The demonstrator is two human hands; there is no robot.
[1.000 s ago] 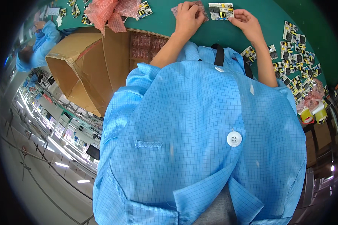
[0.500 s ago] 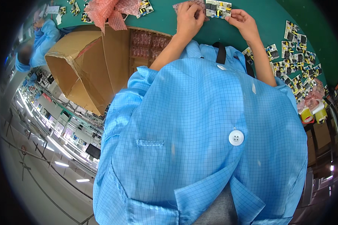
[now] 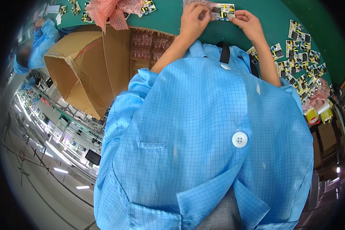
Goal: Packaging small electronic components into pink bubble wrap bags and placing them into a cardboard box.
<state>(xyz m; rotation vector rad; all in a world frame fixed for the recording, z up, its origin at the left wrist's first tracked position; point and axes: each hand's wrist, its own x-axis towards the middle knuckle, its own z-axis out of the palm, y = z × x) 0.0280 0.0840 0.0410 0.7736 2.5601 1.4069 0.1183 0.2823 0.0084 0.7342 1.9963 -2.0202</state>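
Over the green table's near edge, my left hand (image 3: 194,20) is closed on a pink bubble wrap bag (image 3: 204,4). My right hand (image 3: 247,23) pinches the right end of a circuit board (image 3: 227,11) that carries black, yellow and blue parts. The board's left part lies inside the bag's mouth, with the clear film over it; its right end sticks out. Left of my hands rests a heap of pink bubble wrap bags (image 3: 113,11).
A cardboard box (image 3: 80,65) with wrapped items in its compartments (image 3: 145,46) stands at the left. Several circuit boards (image 3: 295,65) lie on the green table (image 3: 165,19) at the right, beside yellow tape rolls (image 3: 319,115). Another person in blue (image 3: 46,38) is far left.
The circuit board has moved left into the bubble wrap bag, where it was outside beside it before. My right hand followed, still pinching the board's end.
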